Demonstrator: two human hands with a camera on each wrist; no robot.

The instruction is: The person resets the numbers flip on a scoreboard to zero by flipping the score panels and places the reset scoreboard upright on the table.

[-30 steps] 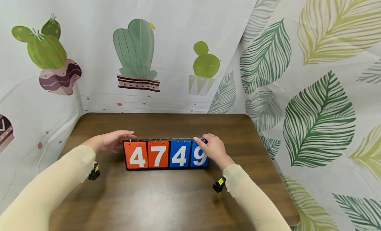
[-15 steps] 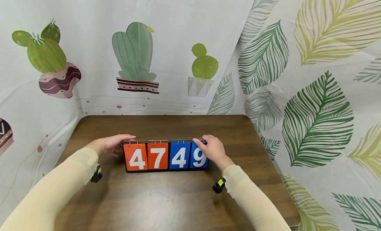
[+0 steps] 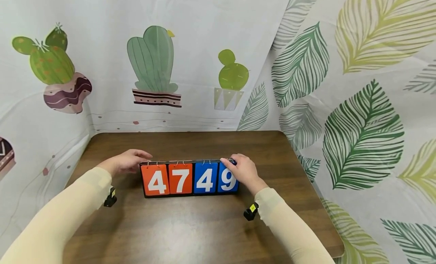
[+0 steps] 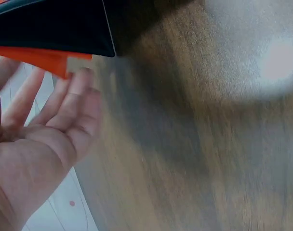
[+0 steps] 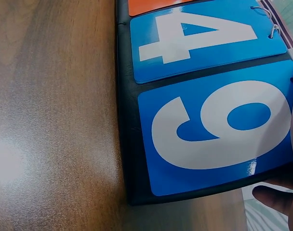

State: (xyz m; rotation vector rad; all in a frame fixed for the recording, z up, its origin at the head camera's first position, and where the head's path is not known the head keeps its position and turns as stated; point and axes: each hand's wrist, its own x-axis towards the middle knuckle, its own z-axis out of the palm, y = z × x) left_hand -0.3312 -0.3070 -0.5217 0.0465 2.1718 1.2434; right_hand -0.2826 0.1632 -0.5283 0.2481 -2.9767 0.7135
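Note:
A flip scoreboard [image 3: 193,179] stands on the table, its red-orange and blue number cards hung on rings and reading 4, 7, 4, 9. My right hand [image 3: 244,168] grips its top right corner, thumb over the front; in the right wrist view only part of that hand shows, at the edge beside the blue 9 card [image 5: 223,130]. My left hand [image 3: 127,160] is at the top left corner, partly behind the board. In the left wrist view its loosely bent fingers lie beside an orange card [image 4: 40,58] at the back; whether they touch it I cannot tell.
The brown wooden table [image 3: 170,233] extends around the scoreboard. A hanging cloth [image 3: 201,37] with cactus and leaf prints rises behind it and along the sides. Each sleeve carries a small black wrist camera [image 3: 251,211].
My left hand shifts slightly at the board's left end, its fingers rising a little over the last half second. The right hand keeps its grip, and the numbers stay the same.

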